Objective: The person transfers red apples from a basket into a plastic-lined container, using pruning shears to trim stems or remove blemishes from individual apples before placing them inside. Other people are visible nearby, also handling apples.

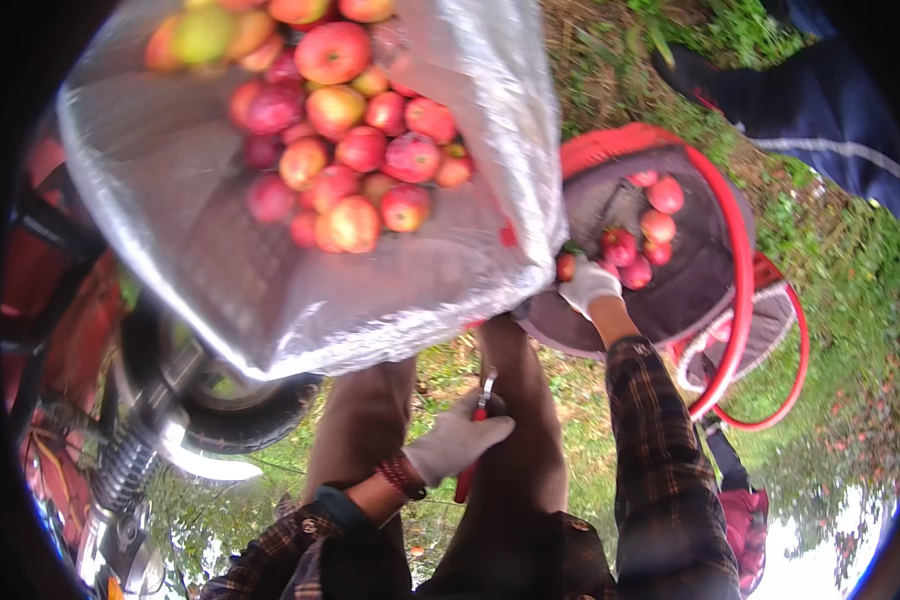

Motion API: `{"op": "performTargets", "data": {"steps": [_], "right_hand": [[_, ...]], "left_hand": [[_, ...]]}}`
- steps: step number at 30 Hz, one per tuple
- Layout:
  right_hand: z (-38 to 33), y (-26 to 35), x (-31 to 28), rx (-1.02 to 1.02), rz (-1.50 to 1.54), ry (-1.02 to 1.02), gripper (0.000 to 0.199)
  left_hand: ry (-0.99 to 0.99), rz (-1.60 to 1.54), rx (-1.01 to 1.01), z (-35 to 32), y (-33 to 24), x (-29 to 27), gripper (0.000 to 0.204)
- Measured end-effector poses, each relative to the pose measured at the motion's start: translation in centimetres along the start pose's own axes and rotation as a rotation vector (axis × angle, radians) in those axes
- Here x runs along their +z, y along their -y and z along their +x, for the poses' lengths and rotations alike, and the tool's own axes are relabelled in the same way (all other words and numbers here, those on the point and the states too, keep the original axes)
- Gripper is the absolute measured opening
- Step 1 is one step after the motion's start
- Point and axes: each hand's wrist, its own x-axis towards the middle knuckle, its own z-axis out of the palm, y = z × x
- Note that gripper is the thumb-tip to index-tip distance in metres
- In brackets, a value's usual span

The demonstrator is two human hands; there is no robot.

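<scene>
Plaid sleeves lowest. Left hand at six o'clock, fist closed round red-handled clippers. Right hand, three o'clock, pinching an apple at the picking basket rim. Step judged: moving apples; next needs a gentle release.

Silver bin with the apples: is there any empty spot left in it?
Yes. The silver bin is bare along its near edge and left side, below the apple pile. The far middle is crowded. The red-rimmed basket has bare room below its few apples.
</scene>
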Motion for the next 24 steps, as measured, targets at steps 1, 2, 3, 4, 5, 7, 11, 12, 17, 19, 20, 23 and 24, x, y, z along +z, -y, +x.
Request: {"op": "performTargets", "data": {"steps": [1, 2, 3, 4, 5, 7, 11, 12, 17, 19, 20, 23, 24], "right_hand": [[-0.5, 0.6, 0.0, -0.003, -0.018, -0.020, 0.060], [-1.1, 1.0, -0.2, 0.026, 0.037, -0.037, 0.060], [-0.4, -0.3, 1.7, -0.046, 0.060, -0.170, 0.056], [-0.3, -0.2, 1.7, -0.073, 0.131, -0.213, 0.058], [0.0, 0.2, 1.9, -0.098, 0.203, -0.255, 0.060], [1.2, 1.3, 1.1, -0.018, 0.424, -0.102, 0.059], [3.9, -2.9, 4.9, -0.044, 0.433, -0.169, 0.064], [4.6, -3.8, 5.1, -0.056, 0.591, -0.058, 0.067], [-3.9, -1.9, 0.4, -0.025, 1.387, -0.324, 0.055], [-9.8, -0.6, -4.3, -0.203, 1.887, -0.103, 0.049], [-12.9, 0.0, -6.2, -0.351, 2.037, 0.045, 0.049], [-20.1, 5.1, -12.4, -0.653, 2.184, 0.237, 0.053], [-22.1, 7.6, -14.3, -0.691, 2.159, 0.200, 0.055]], "left_hand": [[-0.012, 0.031, 0.017, 0.3, 0.2, 0.0, 0.037], [-0.020, 0.037, 0.001, 0.3, 0.3, -0.3, 0.037], [-0.004, 0.049, -0.013, 0.1, -0.6, -0.3, 0.037], [-0.004, 0.013, 0.005, 0.4, 0.1, -0.1, 0.037], [-0.016, -0.015, -0.002, 0.4, 0.7, 0.1, 0.036], [-0.034, -0.068, -0.011, 0.5, 1.7, 0.1, 0.035], [0.014, -0.010, 0.077, 1.0, 2.4, 0.7, 0.039], [0.041, -0.009, 0.083, 1.3, 2.6, 0.7, 0.041], [0.069, -0.067, -0.009, 1.2, 2.8, 0.8, 0.041], [0.037, -0.080, -0.001, 1.3, 2.7, 0.8, 0.036], [0.024, -0.060, 0.032, 1.3, 2.7, 0.9, 0.040], [0.079, -0.078, 0.016, 0.9, 2.0, 1.0, 0.045], [0.069, -0.062, 0.054, 1.9, 3.4, 1.6, 0.047]]}}
